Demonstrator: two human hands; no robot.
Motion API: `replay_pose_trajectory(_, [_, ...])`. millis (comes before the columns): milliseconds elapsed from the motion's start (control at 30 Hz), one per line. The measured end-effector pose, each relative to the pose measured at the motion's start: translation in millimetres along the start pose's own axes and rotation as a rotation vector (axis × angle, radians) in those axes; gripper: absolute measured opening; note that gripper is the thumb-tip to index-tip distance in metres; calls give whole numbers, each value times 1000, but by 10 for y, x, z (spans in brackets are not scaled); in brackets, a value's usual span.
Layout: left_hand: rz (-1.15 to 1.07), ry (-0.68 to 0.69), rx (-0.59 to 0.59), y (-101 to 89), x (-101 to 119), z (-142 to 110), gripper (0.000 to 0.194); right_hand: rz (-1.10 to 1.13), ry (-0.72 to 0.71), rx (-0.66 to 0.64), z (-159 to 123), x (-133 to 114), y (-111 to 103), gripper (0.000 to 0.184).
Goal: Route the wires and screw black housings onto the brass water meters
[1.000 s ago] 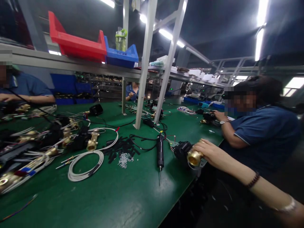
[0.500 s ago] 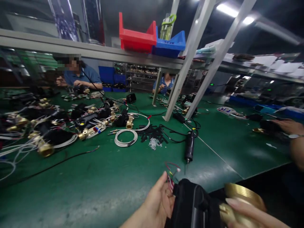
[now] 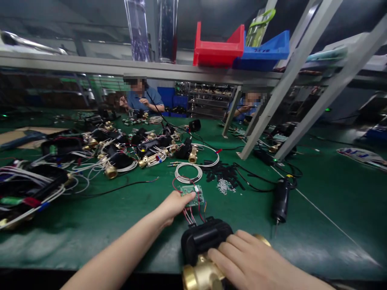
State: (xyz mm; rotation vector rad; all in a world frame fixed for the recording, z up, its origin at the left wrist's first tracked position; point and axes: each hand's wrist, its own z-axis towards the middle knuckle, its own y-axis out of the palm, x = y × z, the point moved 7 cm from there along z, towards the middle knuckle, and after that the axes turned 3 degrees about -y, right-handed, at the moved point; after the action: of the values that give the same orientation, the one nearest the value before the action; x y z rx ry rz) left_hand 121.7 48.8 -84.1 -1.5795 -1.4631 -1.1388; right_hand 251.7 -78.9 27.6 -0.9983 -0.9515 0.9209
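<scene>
Between thumb and fingers, my left hand (image 3: 174, 206) pinches a green circuit board (image 3: 193, 196) just above the bench. Thin red, white and other coloured wires (image 3: 193, 216) run from the board down into a black plastic housing (image 3: 207, 235) with a brass valve body (image 3: 199, 274) on its near side. My right hand (image 3: 242, 257) is wrapped over the housing and the brass fitting near the bench's front edge; its fingertips are partly hidden. Beyond the board lies a coiled white cable (image 3: 188, 173).
A black electric screwdriver (image 3: 281, 199) lies to the right, bit toward me. Small white screws (image 3: 224, 186) and black strips (image 3: 222, 171) are piled mid-bench. Several wired brass valve units (image 3: 111, 159) crowd the left. Metal posts (image 3: 263, 121) rise behind; two people in blue sit across.
The view has swung left. The black housing with its brass body has come over the bench and turned. My left hand has moved from beside the housing to the circuit board, now in sight.
</scene>
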Motion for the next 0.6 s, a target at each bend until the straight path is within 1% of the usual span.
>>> replay_pose_trajectory(33, [54, 6, 9, -47, 23, 52, 20, 10, -16, 3, 61, -6, 96, 18])
replay_pose_trajectory(133, [212, 2, 55, -160, 48, 187, 24, 40, -31, -11, 256, 37, 367, 24])
replay_pose_trajectory(167, [262, -4, 74, -189, 46, 221, 25, 58, -21, -45, 326, 72, 446, 25])
replay_pose_trajectory(233, [359, -13, 106, -235, 39, 264, 26, 123, 26, -159, 450, 161, 577, 23])
replay_pose_trajectory(300, [445, 6, 127, -280, 52, 259, 26, 202, 83, -254, 530, 247, 633, 19])
replay_pose_trajectory(333, [484, 30, 141, -316, 68, 231, 25, 232, 106, -265, 550, 280, 621, 18])
replay_pose_trajectory(367, [519, 63, 164, -366, 87, 182, 25, 247, 119, -237, 555, 302, 577, 19])
replay_pose_trajectory(400, [551, 101, 198, -433, 103, 108, 26, 250, 119, -170, 540, 311, 500, 20])
replay_pose_trajectory(433, [579, 137, 240, -513, 108, 9, 30, 247, 109, -75, 498, 303, 402, 22])
replay_pose_trajectory(500, [624, 182, 309, -669, 53, -254, 41, 241, 113, 155, 321, 260, 192, 20])
replay_pose_trajectory(533, [641, 186, 315, -722, -14, -403, 46, 248, 147, 257, 196, 236, 118, 19])
replay_pose_trajectory(567, [657, 183, 291, -742, -104, -554, 51, 270, 200, 325, 67, 206, 90, 17])
replay_pose_trajectory(600, [669, 173, 247, -731, -211, -700, 53, 310, 260, 351, -47, 166, 119, 14])
